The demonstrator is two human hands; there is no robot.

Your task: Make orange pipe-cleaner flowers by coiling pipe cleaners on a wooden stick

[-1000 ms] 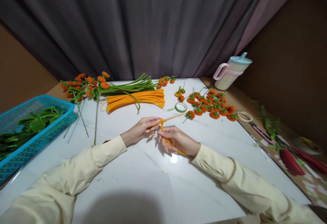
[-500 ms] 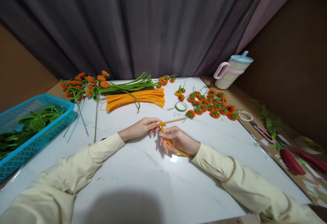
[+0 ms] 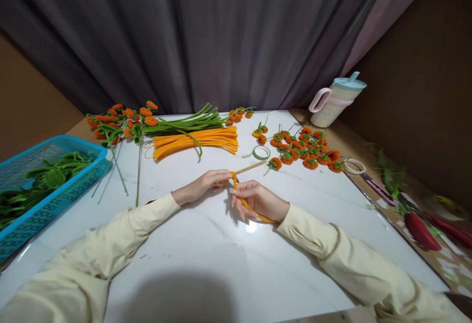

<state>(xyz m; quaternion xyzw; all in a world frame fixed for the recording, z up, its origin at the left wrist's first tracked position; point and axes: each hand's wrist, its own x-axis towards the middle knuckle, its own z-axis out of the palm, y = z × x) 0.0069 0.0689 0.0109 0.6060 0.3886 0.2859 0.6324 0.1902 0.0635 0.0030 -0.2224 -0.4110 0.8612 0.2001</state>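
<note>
Near the middle of the white table, my left hand (image 3: 216, 179) is closed on one end of a thin wooden stick (image 3: 252, 167), which points right and slightly up. An orange-yellow pipe cleaner (image 3: 236, 184) loops round the stick beside my left fingertips. Its length runs down into my right hand (image 3: 258, 199), pinched between thumb and fingers, and the tail comes out below the palm toward the wrist. Behind my hands lie a bundle of orange-yellow pipe cleaners (image 3: 195, 142) and a bundle of green pipe cleaners (image 3: 188, 122).
Finished orange flowers (image 3: 302, 148) lie at the right, more flowers with stems (image 3: 129, 119) at the back left. A blue basket (image 3: 73, 185) of green pieces stands left. Green tape (image 3: 261, 152), a tumbler (image 3: 337, 101), scissors (image 3: 379, 190) and red-handled pliers (image 3: 422, 232) are also around.
The stick has swung slightly, its free end now a little higher and further left. Both hands keep their holds and have barely moved.
</note>
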